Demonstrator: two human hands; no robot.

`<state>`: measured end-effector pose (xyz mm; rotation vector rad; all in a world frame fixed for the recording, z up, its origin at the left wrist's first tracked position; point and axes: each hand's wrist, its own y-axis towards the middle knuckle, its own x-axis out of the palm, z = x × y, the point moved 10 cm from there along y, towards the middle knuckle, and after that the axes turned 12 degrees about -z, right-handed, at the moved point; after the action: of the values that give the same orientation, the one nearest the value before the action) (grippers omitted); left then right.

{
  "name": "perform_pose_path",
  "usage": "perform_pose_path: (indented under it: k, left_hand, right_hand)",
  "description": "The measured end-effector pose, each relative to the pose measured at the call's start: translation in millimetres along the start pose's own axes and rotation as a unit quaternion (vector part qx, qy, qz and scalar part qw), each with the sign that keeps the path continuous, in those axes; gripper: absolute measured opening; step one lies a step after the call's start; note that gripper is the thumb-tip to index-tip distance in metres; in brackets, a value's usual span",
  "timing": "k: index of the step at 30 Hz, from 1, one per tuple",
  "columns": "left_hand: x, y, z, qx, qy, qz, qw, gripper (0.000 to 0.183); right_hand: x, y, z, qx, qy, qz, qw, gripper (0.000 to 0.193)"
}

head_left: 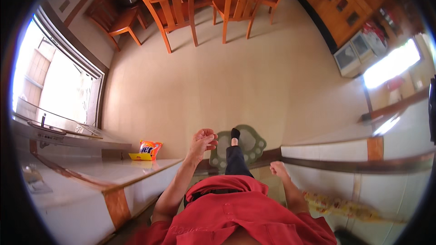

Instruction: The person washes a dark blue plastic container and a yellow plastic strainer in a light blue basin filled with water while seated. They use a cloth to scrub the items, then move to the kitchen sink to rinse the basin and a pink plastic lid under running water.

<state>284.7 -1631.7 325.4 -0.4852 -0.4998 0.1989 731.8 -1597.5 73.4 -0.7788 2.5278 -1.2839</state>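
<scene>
our left hand (203, 143) hovers with its fingers loosely bent and narrow; we cannot tell whether anything sits inside them. our right hand (279, 170) is curled into a loose fist, near the end of the white tiled counter (327, 155) on our right. the orange and yellow packet (151, 148) stands on the left ledge (97, 164), well apart from our left hand. a dark foot (235, 133) rests on the green paw-shaped mat (254, 141), and wooden chairs (171, 17) stand across the floor (218, 81).
</scene>
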Motion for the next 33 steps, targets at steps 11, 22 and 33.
perform_pose_path:
  k: [11,22,33]
  left_hand:
    - [-22.2,206.2,135.3,0.007,-0.063,0.063,0.996,0.017]
    - [-141.3,349.3,284.5,0.004,-0.033,0.078,0.996,0.028]
    - [-189.7,515.8,545.1,0.077,0.061,0.016,0.995,0.027]
  right_hand:
    - [-75.3,208.1,-324.7,-0.074,-0.194,0.000,0.978,0.017]
    - [186.8,299.6,-756.6,-0.215,-0.142,-0.179,0.949,0.020]
    - [251.1,469.6,-969.3,-0.208,-0.108,-0.199,0.952,0.017]
